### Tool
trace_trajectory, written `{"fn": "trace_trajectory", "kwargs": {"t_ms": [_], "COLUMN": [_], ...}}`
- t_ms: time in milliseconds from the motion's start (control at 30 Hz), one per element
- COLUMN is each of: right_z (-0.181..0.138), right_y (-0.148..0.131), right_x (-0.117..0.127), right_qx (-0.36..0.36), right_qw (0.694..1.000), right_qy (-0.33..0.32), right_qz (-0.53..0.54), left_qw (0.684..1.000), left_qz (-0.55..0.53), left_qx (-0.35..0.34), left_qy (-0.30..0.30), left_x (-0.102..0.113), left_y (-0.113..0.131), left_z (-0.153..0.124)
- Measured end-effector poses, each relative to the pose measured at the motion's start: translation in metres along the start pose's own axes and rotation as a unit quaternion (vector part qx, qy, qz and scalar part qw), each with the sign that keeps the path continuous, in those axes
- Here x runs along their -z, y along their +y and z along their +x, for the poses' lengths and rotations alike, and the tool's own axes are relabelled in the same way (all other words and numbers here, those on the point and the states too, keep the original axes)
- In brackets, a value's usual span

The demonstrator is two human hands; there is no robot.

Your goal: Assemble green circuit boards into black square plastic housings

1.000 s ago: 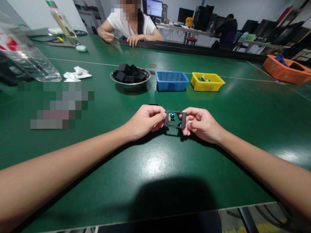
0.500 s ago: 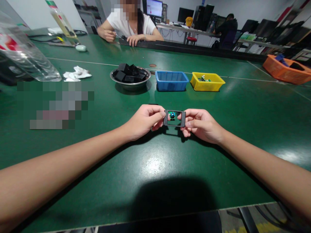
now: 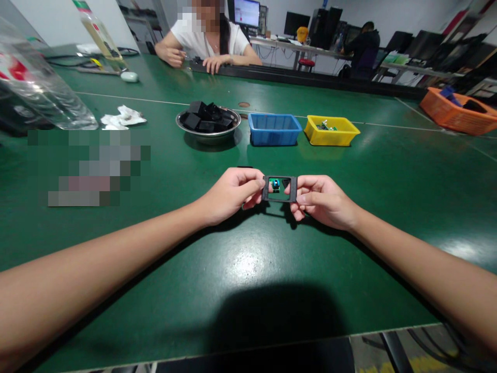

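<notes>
A small black rectangular frame [image 3: 292,189] is held just above the green table [image 3: 248,269] between both hands. My left hand [image 3: 231,194] pinches its left end, fingers curled. My right hand [image 3: 322,201] grips its right end with thumb on top. Inside the frame's opening sits a small green and blue part [image 3: 275,183]. A thin black piece [image 3: 244,167] lies on the table just behind my left hand.
Behind the hands stand a metal bowl [image 3: 208,131] of black parts, a blue bin [image 3: 274,129] and a yellow bin [image 3: 331,130] with small parts. Crumpled tissue [image 3: 123,118] and a plastic bottle [image 3: 42,88] lie left. An orange basket [image 3: 458,111] sits far right. A person sits across.
The frame has tilted slightly and levelled in my hands; both hands stay almost in place.
</notes>
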State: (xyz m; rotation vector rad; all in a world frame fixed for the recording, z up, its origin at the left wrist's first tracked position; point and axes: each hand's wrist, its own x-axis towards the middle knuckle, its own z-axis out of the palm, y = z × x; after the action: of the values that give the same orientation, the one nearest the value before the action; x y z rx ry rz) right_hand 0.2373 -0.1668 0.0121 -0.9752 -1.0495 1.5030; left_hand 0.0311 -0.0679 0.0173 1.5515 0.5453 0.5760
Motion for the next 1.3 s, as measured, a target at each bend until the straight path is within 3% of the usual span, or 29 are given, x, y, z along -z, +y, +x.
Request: {"fn": "trace_trajectory", "kwargs": {"t_ms": [600, 900, 1300], "right_z": [-0.0016, -0.0024, -0.0011], "right_y": [-0.0028, -0.0021, 0.0023], "right_x": [-0.0009, 0.0008, 0.0038], "right_qx": [-0.016, 0.002, 0.021], "right_qw": [1.0, 0.999, 0.998], "right_qy": [-0.011, -0.045, -0.055], "right_qz": [0.015, 0.025, 0.015], "left_qw": [1.0, 0.997, 0.996], "left_qz": [-0.003, 0.048, 0.054], "left_qx": [-0.012, -0.018, -0.014], "left_qy": [-0.018, -0.059, -0.063], "left_x": [0.0019, 0.0031, 0.0036], "left_y": [-0.0009, 0.0004, -0.001], "left_z": [0.0, -0.0002, 0.0003]}}
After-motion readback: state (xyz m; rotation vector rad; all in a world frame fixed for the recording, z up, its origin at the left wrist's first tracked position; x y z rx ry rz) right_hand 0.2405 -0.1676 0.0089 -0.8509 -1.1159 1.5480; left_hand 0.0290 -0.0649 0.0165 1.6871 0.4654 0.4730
